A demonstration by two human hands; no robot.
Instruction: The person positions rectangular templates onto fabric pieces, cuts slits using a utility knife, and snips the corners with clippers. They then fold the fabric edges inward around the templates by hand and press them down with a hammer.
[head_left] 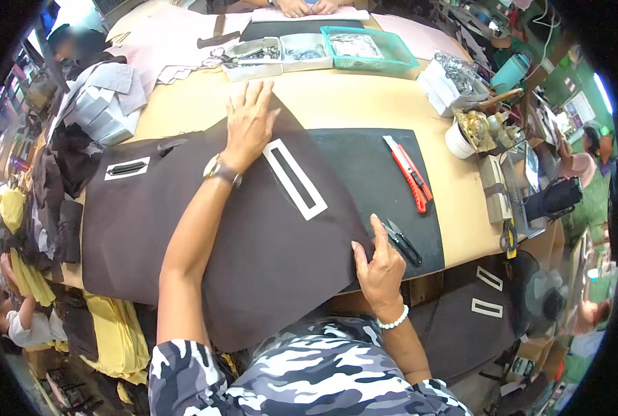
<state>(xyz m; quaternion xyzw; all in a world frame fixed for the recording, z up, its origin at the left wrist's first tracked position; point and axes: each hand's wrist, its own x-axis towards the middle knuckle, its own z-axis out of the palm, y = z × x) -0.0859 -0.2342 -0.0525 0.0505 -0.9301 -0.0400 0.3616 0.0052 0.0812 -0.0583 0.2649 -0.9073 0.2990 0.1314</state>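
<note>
Smooth matt cloth panel (pixel 267 277), matt mat (pixel 350 159), glossy plastic cutter handle (pixel 411 176), shiny plastic tray (pixel 396 65)

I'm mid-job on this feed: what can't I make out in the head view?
- Head view: what lies beneath the dark sheet; it also covers part of the black mat.
- Head view: most fingers of the right hand besides thumb and index; the hand itself hides them.
- Head view: most of the person opposite; cut off by the top edge.
- Head view: what the pieces in the left white tray are; too small.
</note>
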